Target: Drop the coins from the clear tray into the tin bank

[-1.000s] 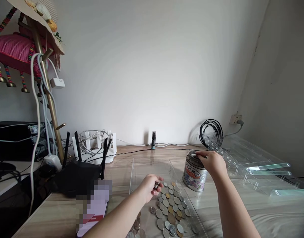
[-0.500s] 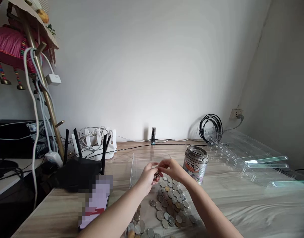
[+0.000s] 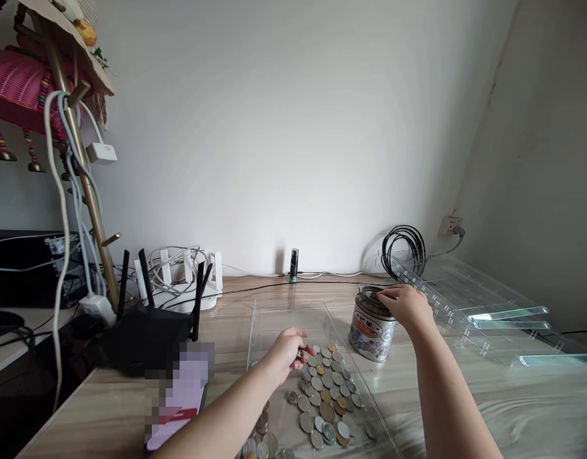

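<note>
The right hand (image 3: 406, 305) rests its fingertips on the top rim of a small metal tin (image 3: 371, 325), fingers curled loosely over the opening; whether they pinch a coin there is too small to tell. The tin is a short cylinder with a shiny silver rim and a printed floral wrap with a red label, and it stands nearly upright on the tabletop (image 3: 466, 395), its long axis vertical and its mouth facing up.

The left hand (image 3: 288, 354) hovers low over a spread of coins (image 3: 325, 392), half closed, with what looks like a few coins held between thumb and fingers (the grip itself is partly hidden by the knuckles). The coins are flat round discs, mostly dull silver with a few brassy ones, lying face-up in a single layer on a clear plastic tray (image 3: 274, 319) with low raised walls; the tray's long side runs away from the person toward the wall. The tin stands just beside the tray's right edge.

The tabletop has a pale wood-grain surface with a glossy sheen. To the right lie more clear plastic trays (image 3: 475, 306), stacked and slanting. Behind them hangs a coil of black cable (image 3: 402, 248). At the left sit a black router (image 3: 150, 328) with upright antennas and a white router (image 3: 183, 280) behind it.
</note>
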Demonstrator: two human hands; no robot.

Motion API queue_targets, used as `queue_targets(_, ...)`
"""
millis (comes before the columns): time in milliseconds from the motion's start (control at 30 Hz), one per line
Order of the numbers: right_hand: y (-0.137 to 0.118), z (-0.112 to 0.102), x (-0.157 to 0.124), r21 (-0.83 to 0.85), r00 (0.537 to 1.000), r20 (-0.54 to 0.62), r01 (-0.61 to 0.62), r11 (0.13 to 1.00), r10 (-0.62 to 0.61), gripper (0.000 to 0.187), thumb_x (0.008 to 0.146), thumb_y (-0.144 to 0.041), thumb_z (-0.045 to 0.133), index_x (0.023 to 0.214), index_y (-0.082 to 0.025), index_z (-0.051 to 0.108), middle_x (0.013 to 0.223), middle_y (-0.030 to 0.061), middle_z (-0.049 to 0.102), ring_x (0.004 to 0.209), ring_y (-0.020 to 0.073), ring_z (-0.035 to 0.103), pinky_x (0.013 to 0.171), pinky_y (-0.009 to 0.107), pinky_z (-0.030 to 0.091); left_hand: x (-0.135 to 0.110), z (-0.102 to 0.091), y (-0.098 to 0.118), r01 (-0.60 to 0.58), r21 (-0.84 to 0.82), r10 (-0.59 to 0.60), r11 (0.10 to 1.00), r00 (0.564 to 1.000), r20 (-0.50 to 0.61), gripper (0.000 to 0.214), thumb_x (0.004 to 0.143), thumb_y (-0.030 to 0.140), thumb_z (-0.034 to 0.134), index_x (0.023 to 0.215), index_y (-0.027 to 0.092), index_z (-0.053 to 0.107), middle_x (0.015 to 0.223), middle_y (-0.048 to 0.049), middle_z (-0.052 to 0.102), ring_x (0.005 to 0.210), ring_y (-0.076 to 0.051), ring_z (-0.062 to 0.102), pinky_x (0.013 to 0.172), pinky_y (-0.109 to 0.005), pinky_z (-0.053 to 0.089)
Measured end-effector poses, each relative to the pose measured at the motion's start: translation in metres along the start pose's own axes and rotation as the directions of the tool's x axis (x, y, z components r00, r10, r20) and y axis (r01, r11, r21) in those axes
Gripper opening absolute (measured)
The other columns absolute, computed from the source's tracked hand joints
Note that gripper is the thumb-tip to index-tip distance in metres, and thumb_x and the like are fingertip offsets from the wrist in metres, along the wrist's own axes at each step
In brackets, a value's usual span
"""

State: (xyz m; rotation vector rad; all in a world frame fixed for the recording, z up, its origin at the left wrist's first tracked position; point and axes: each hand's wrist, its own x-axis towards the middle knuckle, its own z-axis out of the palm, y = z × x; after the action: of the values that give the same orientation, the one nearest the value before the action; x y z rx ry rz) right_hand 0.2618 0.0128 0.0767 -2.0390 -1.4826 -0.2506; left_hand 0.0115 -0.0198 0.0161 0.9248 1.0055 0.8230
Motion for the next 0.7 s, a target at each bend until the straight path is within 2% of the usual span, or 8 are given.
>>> queue_targets(167,-0.004,-0.005,-0.005,0.061,1.000,0.011,-0.019,0.998,0.018,0.026,0.063,-0.038,0.048,0.075,-0.027,0.067,0.103,0.0031,0.056,0.092,0.0287,0.047,0.070,0.040,0.039,-0.002,0.001,0.003,0.011,0.009,-0.011,1.000,1.000,-0.007,0.028,0.067,0.003,0.033,0.092,0.011,0.041,0.057,-0.0027,0.054,0.038,-0.004,0.037,0.036,-0.015,0.017)
queue_targets(233,-0.010,-0.009,-0.011,0.131,0.992,-0.123,0.009,0.991,0.007,0.024,0.065,-0.033,0.048,0.076,-0.024,0.067,0.102,0.0052,0.056,0.092,0.0272,0.048,0.074,0.040,0.038,-0.002,0.001,0.003,0.010,0.000,-0.010,1.000,1.000,-0.004,0.027,0.068,0.003,0.033,0.093,0.010,0.041,0.057,-0.0029,0.055,0.037,-0.004,0.037,0.036,-0.015,0.017)
queue_targets(333,-0.032,-0.009,-0.029,0.291,0.922,-0.383,0.188,0.938,-0.066,0.025,0.071,-0.028,0.042,0.081,-0.021,0.063,0.094,0.0078,0.058,0.087,0.0221,0.050,0.076,0.035,0.039,0.001,0.000,0.000,0.008,-0.036,-0.007,0.999,1.000,0.008,0.031,0.070,0.002,0.033,0.100,0.010,0.039,0.058,-0.0043,0.057,0.038,-0.004,0.039,0.037,-0.016,0.018)
queue_targets(367,-0.042,-0.006,-0.036,0.352,0.925,-0.361,0.255,0.901,-0.121,0.025,0.072,-0.028,0.040,0.082,-0.020,0.062,0.090,0.0078,0.059,0.081,0.0201,0.052,0.073,0.033,0.041,0.002,-0.001,-0.001,0.003,-0.045,-0.002,0.999,1.000,0.013,0.034,0.071,0.002,0.033,0.104,0.010,0.037,0.059,-0.0047,0.057,0.038,-0.005,0.039,0.037,-0.016,0.019)
queue_targets(433,-0.064,0.005,-0.051,0.473,0.935,-0.112,0.347,0.810,-0.336,0.024,0.073,-0.028,0.041,0.080,-0.019,0.061,0.082,0.0066,0.061,0.069,0.0166,0.054,0.063,0.029,0.043,0.005,-0.001,-0.002,-0.026,-0.045,0.027,0.999,0.999,0.023,0.039,0.072,0.004,0.034,0.111,0.010,0.032,0.060,-0.0055,0.059,0.038,-0.005,0.040,0.037,-0.016,0.020)
queue_targets(500,-0.084,0.020,-0.064,0.554,0.809,0.194,0.377,0.742,-0.555,0.023,0.072,-0.029,0.042,0.073,-0.017,0.062,0.072,0.0046,0.062,0.062,0.0145,0.054,0.056,0.026,0.042,0.006,-0.002,-0.004,-0.090,-0.034,0.091,0.995,0.995,0.029,0.040,0.074,0.007,0.035,0.113,0.010,0.031,0.061,-0.0057,0.060,0.037,-0.005,0.040,0.036,-0.016,0.018)
queue_targets(567,-0.098,0.035,-0.074,0.581,0.664,0.381,0.369,0.725,-0.643,0.026,0.073,-0.029,0.040,0.065,-0.016,0.061,0.059,0.0027,0.060,0.054,0.0131,0.052,0.051,0.024,0.040,0.007,-0.002,-0.004,-0.148,-0.033,0.149,0.988,0.988,0.031,0.038,0.074,0.008,0.035,0.112,0.009,0.035,0.059,-0.0049,0.059,0.035,-0.005,0.038,0.035,-0.016,0.016)
queue_targets(700,-0.102,0.042,-0.077,0.582,0.662,0.419,0.330,0.743,-0.622,0.023,0.071,-0.028,0.043,0.061,-0.016,0.060,0.057,0.0024,0.060,0.055,0.0134,0.053,0.052,0.024,0.040,0.005,-0.003,-0.002,-0.148,-0.078,0.154,0.986,0.985,0.077,0.033,0.076,0.016,0.037,0.108,0.010,0.039,0.060,-0.0054,0.059,0.035,-0.004,0.037,0.035,-0.016,0.015)
